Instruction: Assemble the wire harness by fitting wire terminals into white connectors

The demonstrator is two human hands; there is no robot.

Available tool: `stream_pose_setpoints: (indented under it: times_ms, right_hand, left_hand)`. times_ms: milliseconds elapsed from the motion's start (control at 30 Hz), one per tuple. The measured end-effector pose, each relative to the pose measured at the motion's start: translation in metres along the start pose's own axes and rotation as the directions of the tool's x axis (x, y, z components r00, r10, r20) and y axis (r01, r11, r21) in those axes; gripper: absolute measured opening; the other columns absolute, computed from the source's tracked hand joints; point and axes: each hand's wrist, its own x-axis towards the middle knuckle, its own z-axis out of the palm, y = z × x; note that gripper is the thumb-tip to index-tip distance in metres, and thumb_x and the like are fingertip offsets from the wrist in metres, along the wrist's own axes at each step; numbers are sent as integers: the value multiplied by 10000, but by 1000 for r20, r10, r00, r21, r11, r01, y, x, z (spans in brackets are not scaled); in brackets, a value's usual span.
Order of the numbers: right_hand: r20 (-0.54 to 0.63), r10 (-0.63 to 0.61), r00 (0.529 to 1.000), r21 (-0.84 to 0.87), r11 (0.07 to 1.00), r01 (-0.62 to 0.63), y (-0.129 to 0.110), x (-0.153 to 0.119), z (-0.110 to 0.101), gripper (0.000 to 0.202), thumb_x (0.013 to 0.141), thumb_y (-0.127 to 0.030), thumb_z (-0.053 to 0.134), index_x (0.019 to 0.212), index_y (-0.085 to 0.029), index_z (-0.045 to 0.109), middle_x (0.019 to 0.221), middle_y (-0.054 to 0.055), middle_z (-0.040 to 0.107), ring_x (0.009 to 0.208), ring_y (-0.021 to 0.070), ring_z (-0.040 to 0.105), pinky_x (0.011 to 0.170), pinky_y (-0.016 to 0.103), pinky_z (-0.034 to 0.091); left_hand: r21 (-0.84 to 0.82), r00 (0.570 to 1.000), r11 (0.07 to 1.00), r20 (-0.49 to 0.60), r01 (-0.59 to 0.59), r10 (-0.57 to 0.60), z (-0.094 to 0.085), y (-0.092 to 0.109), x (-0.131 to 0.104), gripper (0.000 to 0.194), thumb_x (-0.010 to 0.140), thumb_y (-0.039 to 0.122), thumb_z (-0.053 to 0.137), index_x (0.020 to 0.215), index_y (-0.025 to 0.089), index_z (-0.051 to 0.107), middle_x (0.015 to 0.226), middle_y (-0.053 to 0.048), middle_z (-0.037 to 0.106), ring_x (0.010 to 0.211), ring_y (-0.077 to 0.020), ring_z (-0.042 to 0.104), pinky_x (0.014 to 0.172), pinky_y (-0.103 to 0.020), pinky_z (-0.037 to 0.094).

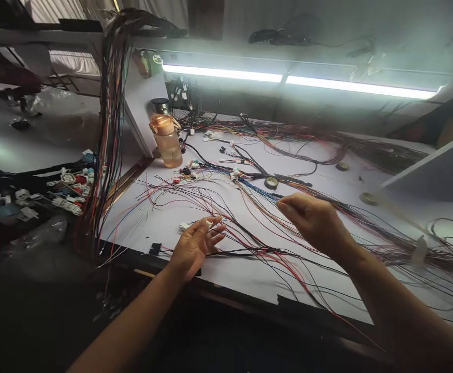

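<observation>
My left hand [195, 247] is at the front of the white table, its thumb and forefinger closed on a small white connector [209, 224]. Another white connector [184, 227] lies just left of those fingers. My right hand [311, 216] is raised over the wire bundles with its fingers pinched together; what is between them, if anything, is too small to name. Red and black wires [249, 248] run across the table beneath and between both hands. A black connector [155, 248] sits near the table's front edge, left of my left hand.
An orange-lidded bottle [167, 145] stands at the back left. Beside it hangs a thick bundle of wires [112, 119]. Tape rolls [271, 182] lie among the harnesses. White connectors [69, 178] are heaped at the far left. A white panel [432, 160] rises at the right.
</observation>
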Motion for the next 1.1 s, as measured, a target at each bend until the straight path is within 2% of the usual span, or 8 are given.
stream_pose_setpoints:
  times_ms: [100,267,567,700,867,967,1033,1100]
  right_hand:
    - [3,-86,996,1,996,86,-13,-5,-6,254,943,-368,476,892,-201,661,842,41,681,727,147,603,673,276,434]
    - [166,-179,970,13,984,179,-10,-29,-3,246,960,-373,454,915,-229,648,837,28,675,682,129,605,634,258,436]
    - [191,-29,981,-9,999,31,34,-65,-8,248,934,-435,466,957,-283,661,883,53,689,744,191,643,651,314,480]
    - [317,58,947,-12,998,-57,46,-67,-17,301,919,-489,466,925,-285,687,888,47,708,745,200,656,646,314,499]
    - [532,78,843,72,988,-137,36,-24,-18,403,915,-541,444,1144,-296,668,1088,44,705,928,210,669,756,302,537]
    - [562,68,824,195,958,-212,20,24,2,423,954,-501,381,1045,-222,684,1095,77,697,915,197,664,784,295,539]
    - [598,174,783,251,886,-389,9,55,25,461,969,-489,347,978,-156,665,1057,125,697,819,184,669,710,289,551]
    - [663,283,693,283,762,-582,-2,80,50,483,959,-525,359,951,-134,642,994,140,703,739,171,665,636,282,553]
  left_hand:
    - [-83,990,994,132,69,-57,18,4,17,238,874,323,658,1025,140,639,1312,-155,543,1184,-303,554,1033,-413,437]
    - [-177,958,973,268,150,-98,45,4,43,236,928,333,568,1046,133,609,1342,-175,516,1241,-313,508,1109,-486,331]
    - [-197,982,974,171,113,-79,40,1,62,215,940,280,541,986,97,645,1209,-153,594,1153,-260,572,1107,-444,358]
    - [-184,986,976,139,117,-92,33,-7,65,229,942,283,540,967,94,667,1169,-142,613,1148,-244,567,1099,-429,379]
    - [-217,986,968,131,126,-99,34,-15,69,184,926,249,567,957,103,673,1268,-134,568,1132,-244,577,1096,-451,390]
    - [-233,987,964,125,130,-103,36,-17,71,175,926,244,568,953,105,671,1275,-135,566,1151,-247,568,1099,-449,389]
    - [-234,984,962,138,138,-108,37,-17,70,185,932,246,558,966,106,672,1266,-137,575,1170,-251,557,1098,-444,390]
    - [-226,978,963,179,149,-110,39,-19,68,207,937,262,551,998,106,673,1269,-142,577,1191,-257,543,1102,-438,381]
